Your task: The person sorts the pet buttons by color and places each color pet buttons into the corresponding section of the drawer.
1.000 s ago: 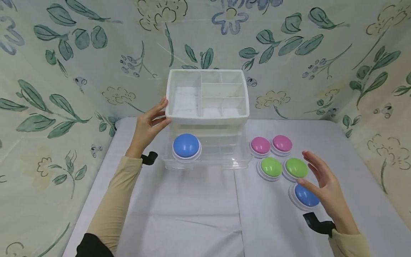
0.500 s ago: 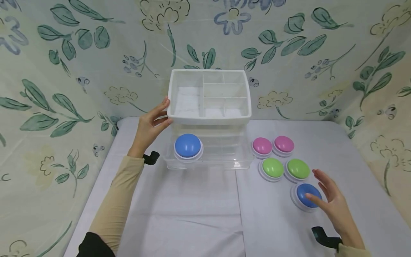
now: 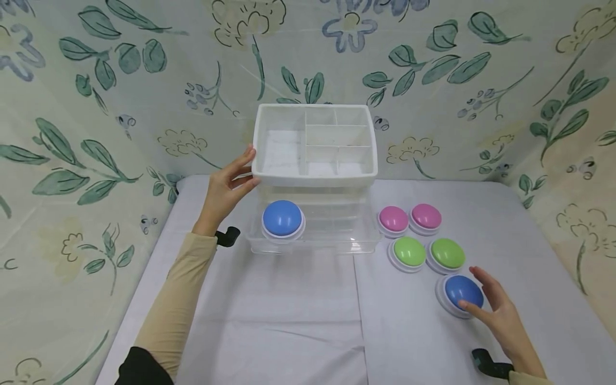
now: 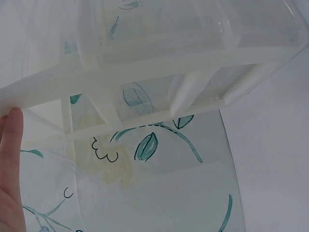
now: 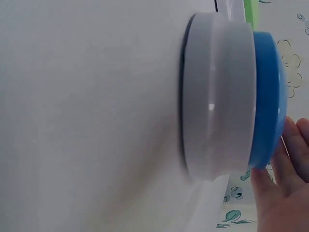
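My left hand [image 3: 222,197] touches the left side of a white desktop organizer [image 3: 315,182] with several top compartments, fingertips at its lower left corner. In the left wrist view, fingers [image 4: 12,154] reach the organizer's white frame [image 4: 145,72]. A clear drawer [image 3: 339,245] is pulled out below; a blue dome button [image 3: 282,217] with a white base sits in its left part. My right hand [image 3: 502,321] is at the right of another blue dome button [image 3: 463,292] on the table, fingers spread and thumb at its dome. The right wrist view shows this button [image 5: 219,96] standing on the cloth.
Two green dome buttons [image 3: 409,251] and two pink ones [image 3: 393,218] stand right of the drawer, behind the blue one. White cloth [image 3: 289,321] covers the table. A floral curtain [image 3: 308,53] hangs behind and on both sides.
My right hand has drawn back from over the near green button, down and right to the blue button on the table. My left hand stays at the organizer.
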`<state>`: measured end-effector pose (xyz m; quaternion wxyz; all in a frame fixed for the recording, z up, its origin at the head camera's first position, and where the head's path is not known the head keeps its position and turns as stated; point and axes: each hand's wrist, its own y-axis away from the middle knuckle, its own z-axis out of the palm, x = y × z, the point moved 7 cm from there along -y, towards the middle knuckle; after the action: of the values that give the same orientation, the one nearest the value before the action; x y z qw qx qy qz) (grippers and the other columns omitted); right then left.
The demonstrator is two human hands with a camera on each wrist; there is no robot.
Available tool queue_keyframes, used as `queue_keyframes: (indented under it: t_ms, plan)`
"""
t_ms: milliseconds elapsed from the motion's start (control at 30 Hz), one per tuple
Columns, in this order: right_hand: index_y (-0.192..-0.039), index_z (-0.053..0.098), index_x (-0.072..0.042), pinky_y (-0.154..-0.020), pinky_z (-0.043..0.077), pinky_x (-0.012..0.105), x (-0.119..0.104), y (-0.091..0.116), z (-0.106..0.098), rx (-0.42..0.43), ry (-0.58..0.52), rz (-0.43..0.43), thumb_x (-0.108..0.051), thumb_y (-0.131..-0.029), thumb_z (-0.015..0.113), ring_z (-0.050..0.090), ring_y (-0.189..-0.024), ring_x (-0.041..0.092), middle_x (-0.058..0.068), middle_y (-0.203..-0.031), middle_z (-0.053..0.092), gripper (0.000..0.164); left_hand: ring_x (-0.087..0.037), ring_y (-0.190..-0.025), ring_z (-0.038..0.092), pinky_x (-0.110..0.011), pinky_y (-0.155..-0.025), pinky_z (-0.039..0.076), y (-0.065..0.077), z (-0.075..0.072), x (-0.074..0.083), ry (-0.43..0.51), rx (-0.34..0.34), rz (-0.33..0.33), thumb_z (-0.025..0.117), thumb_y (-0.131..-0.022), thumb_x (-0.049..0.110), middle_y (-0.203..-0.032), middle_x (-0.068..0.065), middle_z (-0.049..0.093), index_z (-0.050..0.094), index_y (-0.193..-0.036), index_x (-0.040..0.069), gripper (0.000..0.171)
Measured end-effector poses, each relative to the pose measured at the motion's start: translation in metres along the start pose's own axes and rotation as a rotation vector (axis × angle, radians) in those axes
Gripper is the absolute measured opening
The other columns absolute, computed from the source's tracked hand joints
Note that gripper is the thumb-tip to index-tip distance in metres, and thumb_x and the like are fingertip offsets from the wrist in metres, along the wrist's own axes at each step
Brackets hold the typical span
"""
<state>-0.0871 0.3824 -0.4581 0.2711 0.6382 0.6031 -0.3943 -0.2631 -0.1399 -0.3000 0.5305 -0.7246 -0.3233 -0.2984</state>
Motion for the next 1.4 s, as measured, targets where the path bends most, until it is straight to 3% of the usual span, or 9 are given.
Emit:
queue_keyframes:
  t_ms: [200, 433, 567, 600, 667, 800, 1067, 1400]
  plan:
    - [-0.153, 0.021, -0.01, -0.101, 0.011, -0.003, 0.011, 0.002, 0.003, -0.05, -0.001, 0.035, -0.004, -0.086, 0.071, 0.015, -0.131, -0.012, -0.01, -0.154, 0.024, 0.084, -0.038, -0.109, 0.057, -0.053, -0.092, 0.05, 0.001, 0.0, 0.0, 0.005, -0.002, -0.001, 0.064, -0.084, -0.014, -0.146, -0.014, 0.039, 0.046, -0.136, -0.007, 0.055]
    - [-0.154, 0.018, -0.011, -0.118, -0.001, 0.024, 0.02, 0.002, 0.007, -0.074, -0.009, 0.059, -0.009, -0.088, 0.07, 0.011, -0.13, -0.015, -0.016, -0.154, 0.019, 0.084, -0.036, -0.109, 0.058, -0.055, -0.092, 0.049, 0.001, 0.0, 0.0, 0.002, 0.002, 0.005, 0.064, -0.085, -0.013, -0.145, -0.014, 0.04, 0.047, -0.136, -0.006, 0.054]
    - [-0.154, 0.016, -0.009, -0.119, -0.002, 0.036, 0.024, 0.001, 0.008, -0.085, 0.013, 0.109, -0.012, -0.088, 0.071, 0.003, -0.143, 0.006, 0.007, -0.158, 0.016, 0.086, -0.036, -0.109, 0.057, -0.055, -0.092, 0.049, 0.0, 0.0, 0.0, 0.006, 0.002, 0.006, 0.064, -0.085, -0.013, -0.145, -0.014, 0.04, 0.047, -0.136, -0.006, 0.054]
    - [-0.154, 0.015, -0.009, -0.119, -0.004, 0.045, 0.026, 0.001, 0.009, -0.093, 0.014, 0.126, -0.013, -0.088, 0.071, 0.001, -0.145, 0.016, 0.014, -0.158, 0.015, 0.087, -0.036, -0.109, 0.057, -0.054, -0.092, 0.049, 0.0, 0.0, 0.001, 0.005, 0.001, 0.007, 0.064, -0.085, -0.013, -0.145, -0.014, 0.04, 0.047, -0.136, -0.006, 0.055]
    - [-0.154, 0.013, -0.007, -0.117, -0.004, 0.051, 0.029, 0.001, 0.009, -0.109, 0.012, 0.158, -0.015, -0.087, 0.072, -0.001, -0.143, 0.033, 0.025, -0.155, 0.012, 0.089, -0.038, -0.109, 0.057, -0.054, -0.092, 0.049, 0.0, 0.0, 0.001, 0.007, 0.001, 0.009, 0.064, -0.085, -0.013, -0.145, -0.014, 0.04, 0.046, -0.136, -0.006, 0.055]
    - [-0.154, 0.01, -0.008, -0.113, -0.003, 0.062, 0.038, 0.001, 0.011, -0.136, -0.005, 0.195, -0.017, -0.087, 0.072, -0.003, -0.141, 0.042, 0.023, -0.157, 0.006, 0.092, -0.038, -0.109, 0.057, -0.054, -0.092, 0.05, 0.001, 0.0, 0.0, 0.004, 0.002, 0.005, 0.064, -0.085, -0.013, -0.145, -0.014, 0.04, 0.046, -0.136, -0.006, 0.055]
    - [-0.154, 0.01, -0.007, -0.112, -0.001, 0.064, 0.042, 0.001, 0.011, -0.14, -0.007, 0.197, -0.013, -0.084, 0.075, -0.001, -0.139, 0.046, 0.028, -0.155, 0.006, 0.095, -0.037, -0.108, 0.058, -0.05, -0.092, 0.051, 0.001, -0.001, -0.001, 0.0, 0.006, -0.004, 0.064, -0.084, -0.013, -0.146, -0.013, 0.04, 0.046, -0.136, -0.006, 0.055]
    - [-0.154, 0.01, -0.006, -0.109, 0.008, 0.069, 0.048, 0.0, 0.007, -0.096, 0.06, 0.316, -0.023, -0.082, 0.078, 0.003, -0.137, 0.051, 0.028, -0.154, 0.009, 0.1, -0.039, -0.108, 0.057, -0.056, -0.091, 0.049, 0.001, 0.0, 0.0, -0.004, 0.0, 0.012, 0.064, -0.084, -0.014, -0.145, -0.015, 0.039, 0.046, -0.136, -0.007, 0.055]
